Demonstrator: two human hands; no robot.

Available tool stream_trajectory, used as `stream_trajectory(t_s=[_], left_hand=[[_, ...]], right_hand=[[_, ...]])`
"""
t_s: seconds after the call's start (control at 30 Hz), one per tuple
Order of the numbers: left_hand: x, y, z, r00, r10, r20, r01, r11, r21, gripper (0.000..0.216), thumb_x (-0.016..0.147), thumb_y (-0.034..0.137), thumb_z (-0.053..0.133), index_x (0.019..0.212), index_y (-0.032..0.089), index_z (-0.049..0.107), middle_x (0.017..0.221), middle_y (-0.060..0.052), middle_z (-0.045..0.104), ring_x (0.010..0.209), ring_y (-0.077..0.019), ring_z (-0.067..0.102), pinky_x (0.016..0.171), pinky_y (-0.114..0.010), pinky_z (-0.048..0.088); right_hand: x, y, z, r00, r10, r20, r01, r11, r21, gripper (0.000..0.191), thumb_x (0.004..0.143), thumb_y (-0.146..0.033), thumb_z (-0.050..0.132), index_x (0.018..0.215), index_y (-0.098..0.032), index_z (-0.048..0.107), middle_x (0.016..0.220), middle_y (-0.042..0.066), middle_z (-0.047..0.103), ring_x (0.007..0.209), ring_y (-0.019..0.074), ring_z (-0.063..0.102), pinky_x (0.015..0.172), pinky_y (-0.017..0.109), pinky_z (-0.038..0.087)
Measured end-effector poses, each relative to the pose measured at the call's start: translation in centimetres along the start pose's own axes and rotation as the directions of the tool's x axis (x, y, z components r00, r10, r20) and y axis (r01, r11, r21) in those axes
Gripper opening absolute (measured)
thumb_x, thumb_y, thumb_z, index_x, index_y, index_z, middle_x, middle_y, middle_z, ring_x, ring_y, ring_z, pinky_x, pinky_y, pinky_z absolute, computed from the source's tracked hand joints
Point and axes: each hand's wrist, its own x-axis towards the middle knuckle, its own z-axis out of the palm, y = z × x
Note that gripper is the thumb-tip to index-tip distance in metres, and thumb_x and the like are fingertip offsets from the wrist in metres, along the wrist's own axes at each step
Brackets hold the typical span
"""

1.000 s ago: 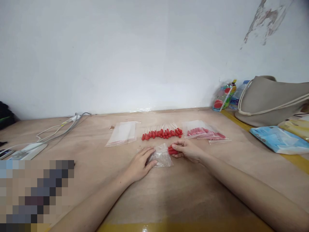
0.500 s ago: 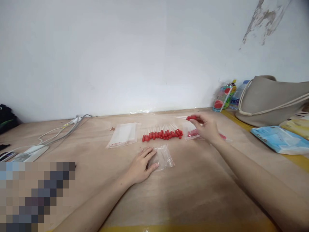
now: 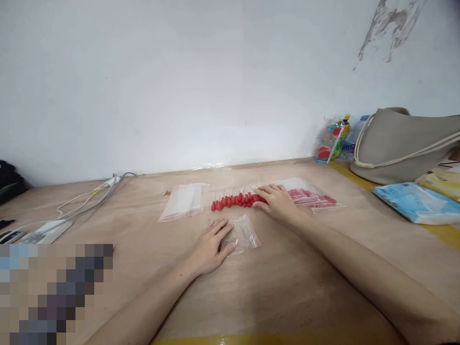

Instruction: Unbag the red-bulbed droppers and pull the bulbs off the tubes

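Note:
Flat on the table, my left hand point(image 3: 212, 247) has its fingers spread and presses the left part of a clear plastic bag point(image 3: 245, 235). Just beyond the bag lies a row of red-headed white sticks point(image 3: 230, 199), heads toward me. At the row's right end, my right hand point(image 3: 276, 203) has thumb and fingers around several red heads, partly hiding them. Right of that hand are clear bags with red-headed sticks inside point(image 3: 311, 197). A stack of flat clear bags point(image 3: 184, 201) lies left of the row.
A blue packet point(image 3: 417, 203), a grey bag point(image 3: 402, 143) and bottles point(image 3: 328, 143) stand or lie on the right. On the left are cables point(image 3: 104, 191) and a white power strip point(image 3: 52, 231). A white wall point(image 3: 179, 86) rises behind the table.
My right hand has moved left and down, from above the filled bags to the right end of the stick row. My left hand stays on the clear bag.

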Motion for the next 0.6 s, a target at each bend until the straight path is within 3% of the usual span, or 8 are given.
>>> stream_trajectory(t_s=[0.1,0.17,0.23,0.43,0.6], left_hand=[[0.1,0.1,0.0,1.000,-0.009,0.000,0.009,1.000,-0.006,0.052,0.084,0.047,0.043,0.129,0.021,0.042,0.137,-0.010,0.037,0.127,-0.0256,0.034,0.104,-0.047,0.029],[0.1,0.1,-0.1,1.000,-0.016,0.013,0.016,1.000,0.003,0.053,0.084,0.048,0.042,0.129,0.020,0.042,0.138,-0.010,0.037,0.127,-0.0254,0.033,0.105,-0.047,0.028],[0.1,0.1,-0.1,0.999,-0.022,0.024,0.022,1.000,0.010,0.054,0.084,0.049,0.041,0.130,0.021,0.041,0.138,-0.010,0.036,0.128,-0.0249,0.032,0.105,-0.046,0.027],[-0.1,0.1,-0.5,1.000,-0.022,0.017,0.024,0.995,-0.096,0.051,0.081,0.047,0.048,0.126,0.022,0.045,0.136,-0.009,0.038,0.126,-0.0244,0.035,0.104,-0.045,0.028],[0.5,-0.8,-1.1,0.958,-0.266,-0.105,0.233,0.939,-0.252,0.036,0.079,0.042,0.052,0.106,0.019,0.057,0.103,-0.007,0.061,0.093,-0.0193,0.057,0.082,-0.035,0.046]], right_hand=[[-1.6,-2.0,-1.2,0.999,-0.018,-0.048,0.025,0.991,0.134,0.028,0.087,-0.037,0.045,0.102,-0.020,0.062,0.102,0.010,0.062,0.096,0.0227,0.053,0.082,0.038,0.039],[-3.1,-3.5,-1.7,0.979,-0.198,0.048,0.180,0.949,0.258,0.030,0.087,-0.037,0.044,0.107,-0.021,0.060,0.109,0.009,0.060,0.102,0.0216,0.052,0.087,0.038,0.039],[-4.4,-4.5,-1.8,0.927,-0.349,0.137,0.281,0.889,0.362,0.036,0.086,-0.039,0.044,0.116,-0.021,0.055,0.119,0.008,0.056,0.110,0.0215,0.049,0.094,0.040,0.036],[-5.9,-4.5,-1.7,0.909,-0.312,0.276,0.171,0.884,0.435,0.040,0.088,-0.037,0.041,0.125,-0.023,0.048,0.126,0.008,0.051,0.117,0.0210,0.045,0.101,0.044,0.031],[-5.6,-4.4,-1.9,0.903,-0.331,0.275,0.155,0.846,0.510,0.039,0.085,-0.035,0.047,0.120,-0.021,0.053,0.125,0.008,0.052,0.115,0.0200,0.047,0.099,0.038,0.035]])
